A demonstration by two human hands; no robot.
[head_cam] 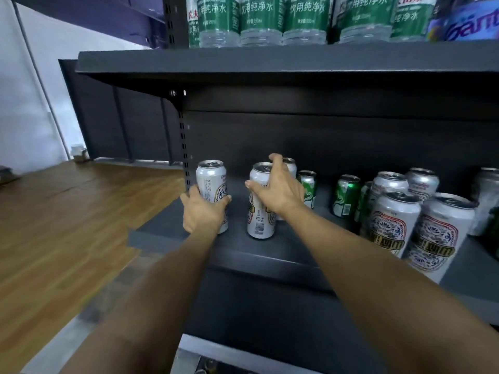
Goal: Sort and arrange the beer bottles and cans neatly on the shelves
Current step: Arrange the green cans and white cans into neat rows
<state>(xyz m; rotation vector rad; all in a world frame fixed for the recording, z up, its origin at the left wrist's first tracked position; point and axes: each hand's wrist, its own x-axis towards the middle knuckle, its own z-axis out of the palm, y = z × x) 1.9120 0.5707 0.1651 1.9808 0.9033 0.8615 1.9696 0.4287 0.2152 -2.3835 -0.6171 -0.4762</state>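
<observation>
My left hand (pixel 202 211) grips a tall silver beer can (pixel 212 182) standing at the left end of the dark shelf (pixel 270 255). My right hand (pixel 278 190) curls round a second silver can (pixel 259 220) just to its right, thumb on the can's left side and fingers over its top. A third silver can (pixel 290 164) stands behind that hand, mostly hidden. Further right stand green cans (pixel 307 188) (pixel 345 195) and several silver cans with red and blue labels (pixel 393 222) (pixel 438 238).
An upper shelf (pixel 270 60) overhangs close above, loaded with green-labelled water bottles (pixel 260 20). The shelf upright (pixel 184 147) stands just left of my left hand. Wooden floor (pixel 67 211) spreads to the left. A lower shelf edge (pixel 216 354) shows below.
</observation>
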